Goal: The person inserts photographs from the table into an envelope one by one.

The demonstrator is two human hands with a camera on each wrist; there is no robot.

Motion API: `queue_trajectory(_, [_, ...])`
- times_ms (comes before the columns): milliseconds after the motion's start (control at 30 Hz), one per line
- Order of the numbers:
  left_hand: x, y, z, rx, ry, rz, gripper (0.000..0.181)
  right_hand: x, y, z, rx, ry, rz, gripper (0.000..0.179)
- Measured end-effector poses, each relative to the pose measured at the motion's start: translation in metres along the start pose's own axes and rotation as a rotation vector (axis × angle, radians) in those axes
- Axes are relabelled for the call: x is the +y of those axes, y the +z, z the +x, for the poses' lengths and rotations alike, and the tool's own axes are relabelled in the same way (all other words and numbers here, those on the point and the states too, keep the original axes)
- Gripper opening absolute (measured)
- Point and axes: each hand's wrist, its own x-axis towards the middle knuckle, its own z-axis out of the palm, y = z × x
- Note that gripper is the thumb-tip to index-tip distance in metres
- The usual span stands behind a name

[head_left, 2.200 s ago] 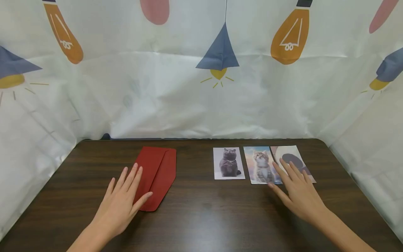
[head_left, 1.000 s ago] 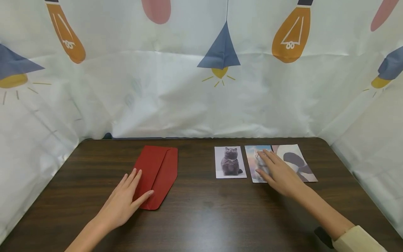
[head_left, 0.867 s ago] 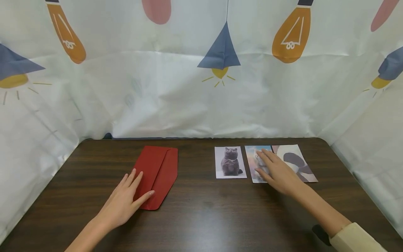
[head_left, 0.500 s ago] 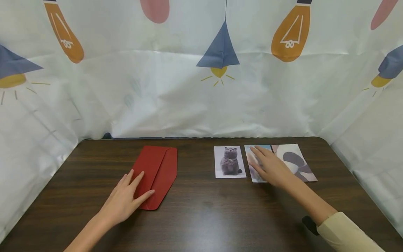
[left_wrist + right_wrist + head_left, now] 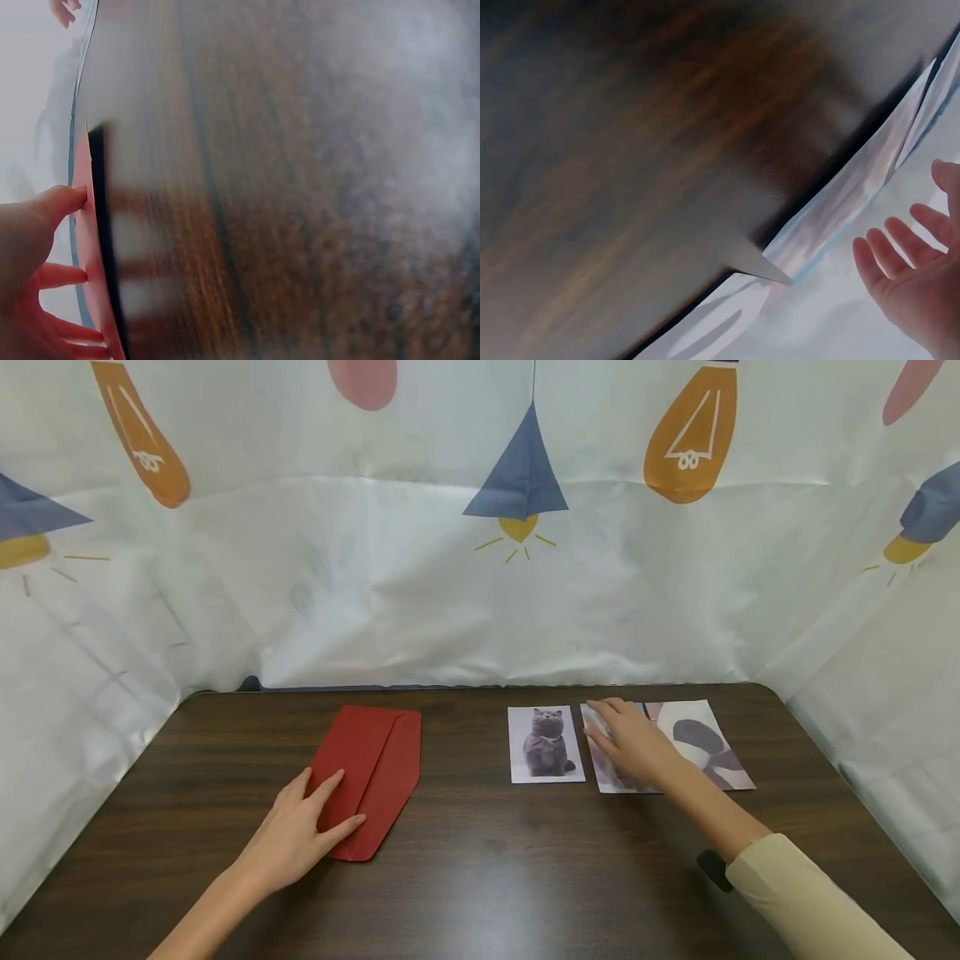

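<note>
A red envelope [image 5: 390, 768] with its flap to the right lies on the left of the table. Spread fingers of my left hand [image 5: 288, 839] touch its left part and lower edge; the left wrist view shows the fingertips on the envelope [image 5: 94, 255]. To the right, three picture cards lie in a row: a grey cat card [image 5: 547, 747], a kitten card [image 5: 611, 781], and a grey and white patterned card [image 5: 701, 739]. Over the kitten card, partly covering it, is my right hand [image 5: 637, 747]. Its fingers are loosely bent and hold nothing in the right wrist view.
The dark wood table [image 5: 465, 860] has its far edge against a white curtain [image 5: 420, 593] printed with lamps and bulbs. A dark band [image 5: 714, 870] shows at my right wrist, by the cream sleeve [image 5: 795, 885].
My right hand has moved left from between the two right-hand cards to over the kitten card, and its sleeve has come into view. My left fingers have bent slightly on the envelope.
</note>
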Motion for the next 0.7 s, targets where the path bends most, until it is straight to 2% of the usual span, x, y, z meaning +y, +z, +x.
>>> queue_trajectory(300, [-0.004, -0.001, 0.003, -0.047, 0.015, -0.047, 0.079, 0.001, 0.003, 0.017, -0.058, 0.064, 0.068, 0.045])
queue_trajectory(700, [-0.007, -0.006, 0.009, -0.047, 0.053, -0.037, 0.075, 0.000, 0.008, 0.036, -0.123, 0.095, 0.132, 0.041])
